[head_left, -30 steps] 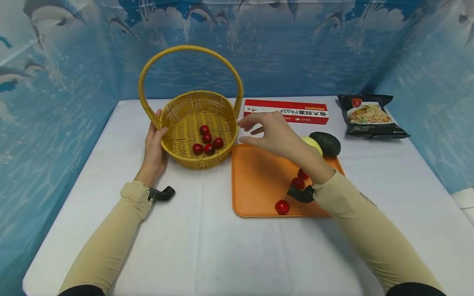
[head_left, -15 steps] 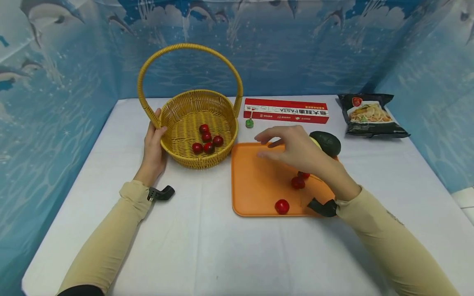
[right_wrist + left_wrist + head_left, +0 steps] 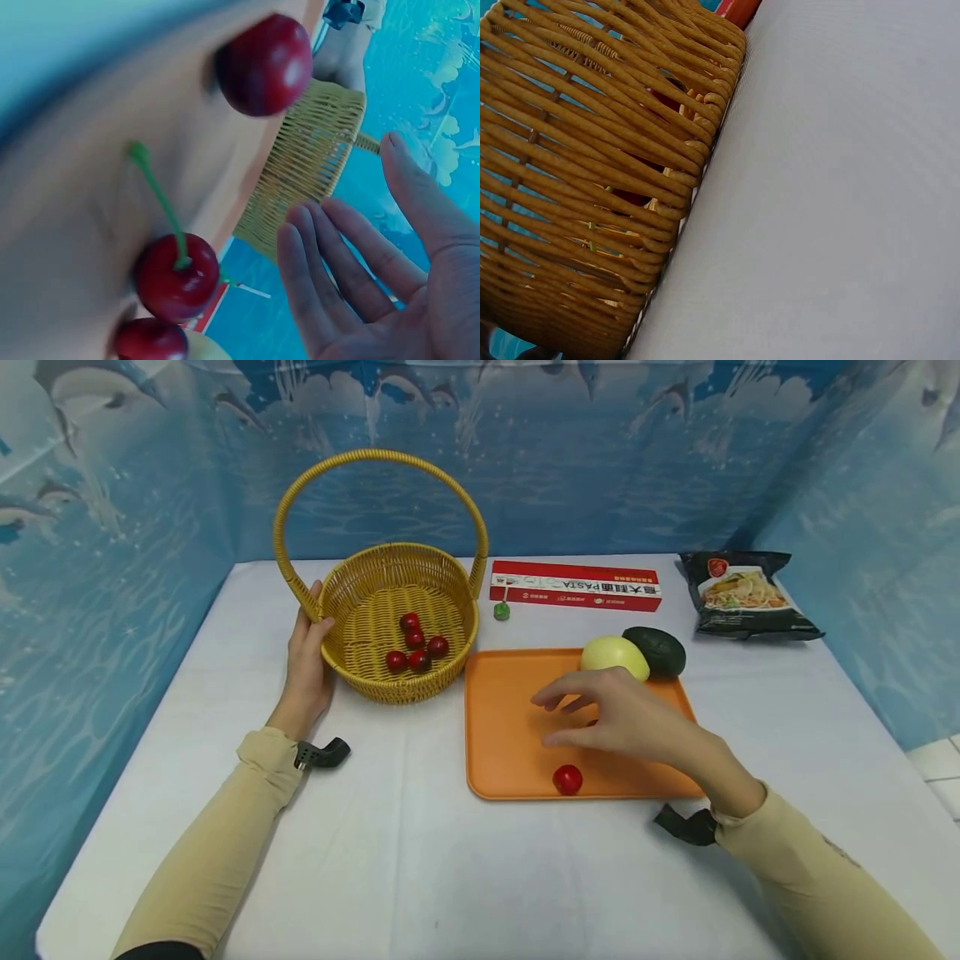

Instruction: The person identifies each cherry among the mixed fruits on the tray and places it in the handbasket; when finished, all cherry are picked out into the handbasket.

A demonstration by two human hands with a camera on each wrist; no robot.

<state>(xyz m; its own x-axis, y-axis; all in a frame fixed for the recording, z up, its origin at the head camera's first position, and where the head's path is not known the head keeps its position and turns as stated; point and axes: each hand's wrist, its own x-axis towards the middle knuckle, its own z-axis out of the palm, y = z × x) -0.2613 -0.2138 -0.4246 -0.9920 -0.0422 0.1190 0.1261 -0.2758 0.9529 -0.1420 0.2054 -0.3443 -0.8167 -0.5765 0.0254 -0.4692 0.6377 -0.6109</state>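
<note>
My left hand (image 3: 304, 672) grips the left side of a yellow wicker basket (image 3: 390, 692), at the foot of its tall handle. Several red cherries (image 3: 419, 661) lie inside the basket. Over an orange tray (image 3: 495, 735) hovers my right hand (image 3: 630, 714), fingers loosely bent, thumb apart, nothing held. One cherry (image 3: 567, 780) sits near the tray's front edge. In the right wrist view, a cherry with a green stem (image 3: 178, 277) and another cherry (image 3: 152, 341) lie close together; in the head view the right hand hides them. The left wrist view shows mostly basket wall (image 3: 592, 150).
A pale yellow fruit (image 3: 615, 656) and a dark green avocado (image 3: 656, 652) lie at the tray's back right. Behind are a red pasta box (image 3: 576, 586), a small green round thing (image 3: 502, 611) and a black noodle packet (image 3: 746, 596). Blue dolphin-print sheets enclose the table.
My right hand has moved from beside the basket's right rim back over the tray, toward the front right, uncovering the small green thing and yellow fruit. The left hand still holds the basket.
</note>
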